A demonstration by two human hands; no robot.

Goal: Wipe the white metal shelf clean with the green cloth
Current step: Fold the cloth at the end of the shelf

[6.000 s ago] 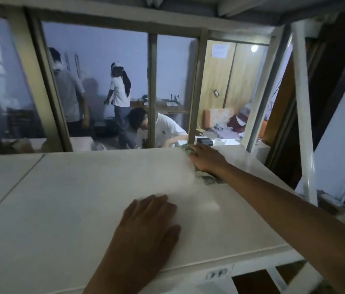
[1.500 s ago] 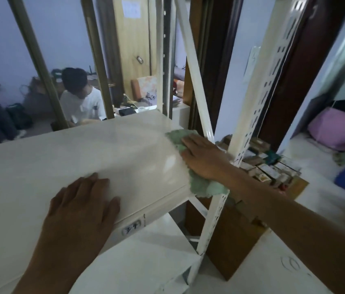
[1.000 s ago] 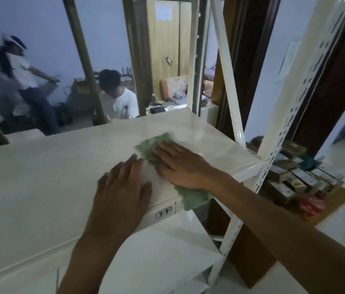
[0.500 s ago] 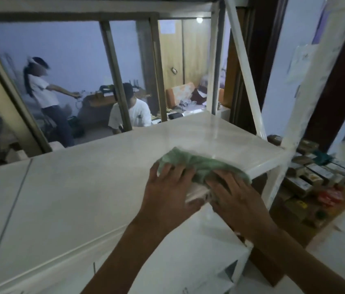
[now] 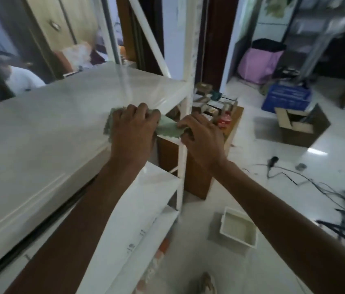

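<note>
A: Where is the green cloth [image 5: 166,127]?

B: In the middle of the picture, at the front edge of the white metal shelf [image 5: 46,128]. Part of it lies on the shelf top and part hangs out past the edge.

A: What are the hands doing?

B: The left hand [image 5: 134,129] has its fingers curled down on the cloth and holds it on the shelf. The right hand [image 5: 201,135] pinches the cloth's free end, just off the shelf, beside the white post [image 5: 185,115].

A: Can you read any words?

B: There are small dark marks on the lower shelf [image 5: 146,211] near the bottom middle, but they are too blurry to read. The blue crate [image 5: 286,97] in the upper right has pale writing, and I can't read that either.

A: What else is on the floor?

B: A white tray [image 5: 238,230] at the lower right, a cardboard box [image 5: 301,126] at the right, and a wooden box [image 5: 199,177] behind the post with small packs and a red jar [image 5: 224,122] on top.
</note>
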